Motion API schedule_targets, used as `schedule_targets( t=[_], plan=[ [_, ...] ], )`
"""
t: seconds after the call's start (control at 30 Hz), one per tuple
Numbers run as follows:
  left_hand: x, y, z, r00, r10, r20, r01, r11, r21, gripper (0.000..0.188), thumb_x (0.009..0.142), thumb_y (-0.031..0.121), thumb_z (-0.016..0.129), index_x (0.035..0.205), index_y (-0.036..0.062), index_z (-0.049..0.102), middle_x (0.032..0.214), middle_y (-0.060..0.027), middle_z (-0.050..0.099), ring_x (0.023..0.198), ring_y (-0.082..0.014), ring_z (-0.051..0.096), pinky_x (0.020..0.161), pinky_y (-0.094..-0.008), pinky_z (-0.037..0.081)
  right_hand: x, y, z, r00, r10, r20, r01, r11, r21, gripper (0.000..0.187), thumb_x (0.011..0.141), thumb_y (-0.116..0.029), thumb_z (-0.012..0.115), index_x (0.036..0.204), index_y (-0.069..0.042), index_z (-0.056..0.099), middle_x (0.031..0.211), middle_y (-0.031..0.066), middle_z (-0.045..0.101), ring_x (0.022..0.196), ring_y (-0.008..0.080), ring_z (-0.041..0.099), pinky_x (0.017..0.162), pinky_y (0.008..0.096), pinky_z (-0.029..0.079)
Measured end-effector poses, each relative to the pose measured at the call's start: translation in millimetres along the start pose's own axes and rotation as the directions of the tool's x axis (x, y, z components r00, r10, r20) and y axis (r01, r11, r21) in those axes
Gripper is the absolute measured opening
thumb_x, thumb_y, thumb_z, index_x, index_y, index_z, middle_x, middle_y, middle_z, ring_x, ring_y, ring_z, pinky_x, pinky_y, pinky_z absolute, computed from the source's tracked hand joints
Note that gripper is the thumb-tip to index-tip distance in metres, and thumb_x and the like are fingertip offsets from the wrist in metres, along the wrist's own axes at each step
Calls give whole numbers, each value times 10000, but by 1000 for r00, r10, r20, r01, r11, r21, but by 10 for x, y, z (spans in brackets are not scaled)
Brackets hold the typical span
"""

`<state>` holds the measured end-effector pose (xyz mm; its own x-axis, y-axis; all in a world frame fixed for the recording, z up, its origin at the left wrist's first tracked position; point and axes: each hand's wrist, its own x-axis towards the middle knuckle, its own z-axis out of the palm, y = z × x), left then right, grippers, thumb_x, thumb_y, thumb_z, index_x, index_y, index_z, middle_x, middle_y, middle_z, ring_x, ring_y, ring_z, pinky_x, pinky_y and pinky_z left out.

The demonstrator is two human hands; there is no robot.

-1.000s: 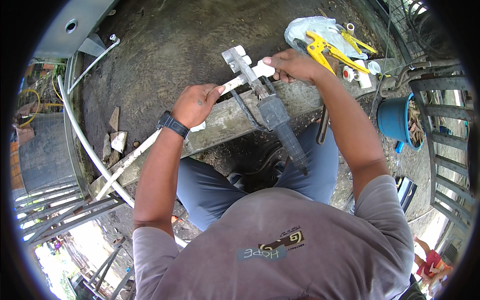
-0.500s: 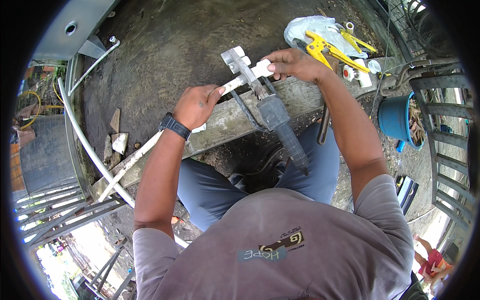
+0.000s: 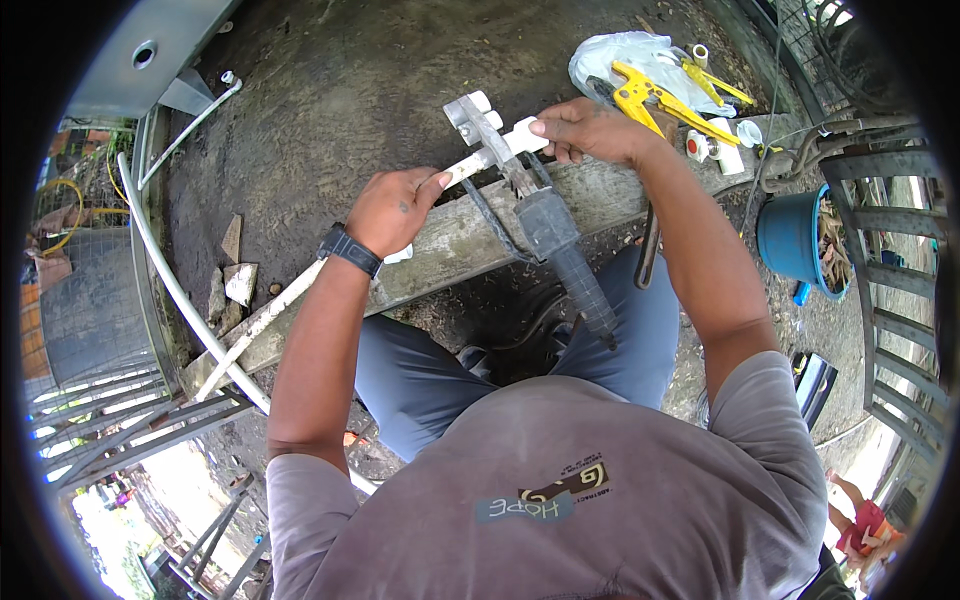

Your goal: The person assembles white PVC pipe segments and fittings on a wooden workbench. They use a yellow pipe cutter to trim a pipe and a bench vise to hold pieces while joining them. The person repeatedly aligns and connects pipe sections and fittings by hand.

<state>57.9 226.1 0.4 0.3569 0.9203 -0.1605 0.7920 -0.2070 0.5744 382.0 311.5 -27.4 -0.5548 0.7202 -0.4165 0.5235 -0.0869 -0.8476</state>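
Observation:
My left hand grips a long white plastic pipe that runs down to the lower left. The pipe's upper end meets the metal heating head of a grey pipe-welding iron, which lies on a weathered wooden beam. My right hand holds a white pipe fitting against the other side of that head. I sit behind the beam with my knees on either side of the iron's handle.
Yellow pipe cutters lie on a white plastic bag at the beam's far right end, next to small white fittings. A blue bucket stands to the right. Another white pipe curves along the ground on the left, beside metal railings.
Both hands have stayed on the pipe and fitting at the heating head. The view has shifted only slightly.

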Motion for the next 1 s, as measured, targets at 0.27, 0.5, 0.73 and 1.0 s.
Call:
schedule_targets(
  t=[0.27,0.5,0.73,1.0],
  plan=[
    [1,15,9,1000,10,-24,-10,1000,-1,431,1077,404,558,1129,26,758,952,-269,720,929,-490,682,817,-516,542,10,158,69,979,-202,-35,204,953,223,523,954,-205,785,1423,-36,627,1160,36,719,964,128,648,774,294,523],
    [7,25,-1,1000,0,-2,0,1000,21,417,1076,385,565,1124,15,752,932,-269,721,920,-492,680,820,-518,543,81,113,-21,997,-51,55,44,992,117,512,1010,-425,710,1340,-34,683,1052,58,719,902,115,649,812,275,527],
    [-46,-21,-198,988,29,150,-18,997,-77,369,1072,309,571,1212,-1,712,992,-277,727,935,-459,694,855,-486,541,-40,145,130,971,-198,-133,226,943,245,467,975,-233,766,1386,-49,642,1188,53,732,1023,120,662,812,292,528],
    [-127,-4,-161,996,10,84,-7,1000,-29,316,1030,260,630,1195,7,723,900,-262,713,868,-447,698,806,-493,540,46,184,46,983,-182,-34,185,951,249,519,970,-186,770,1443,-45,610,1239,53,730,1044,122,663,827,290,531]
  ],
)
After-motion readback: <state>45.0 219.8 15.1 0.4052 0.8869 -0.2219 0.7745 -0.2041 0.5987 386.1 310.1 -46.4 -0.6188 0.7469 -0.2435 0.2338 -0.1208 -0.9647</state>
